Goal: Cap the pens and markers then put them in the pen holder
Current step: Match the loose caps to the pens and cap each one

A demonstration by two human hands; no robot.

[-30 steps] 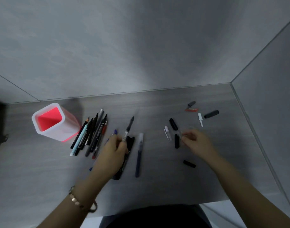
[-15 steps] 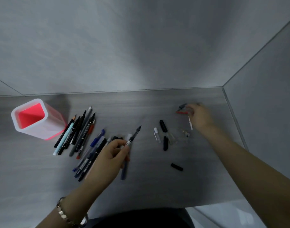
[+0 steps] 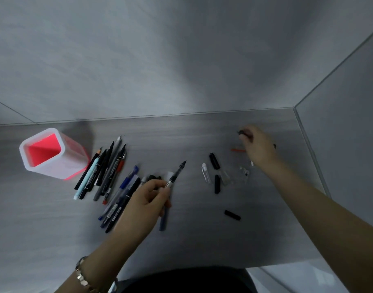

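The left hand (image 3: 145, 206) pinches an uncapped pen (image 3: 175, 175). At two o'clock, the right hand (image 3: 259, 149) pinches a dark cap (image 3: 243, 132). If mismatched, it could fail to seat.

Left wrist, lower left of the frame: you wear one metal link bracelet (image 3: 82, 277), pale gold, chunky faceted links. Your left hand (image 3: 143, 204), right hand (image 3: 259, 149) and both forearms: bare. Lower centre edge: your plain black garment (image 3: 185, 280).
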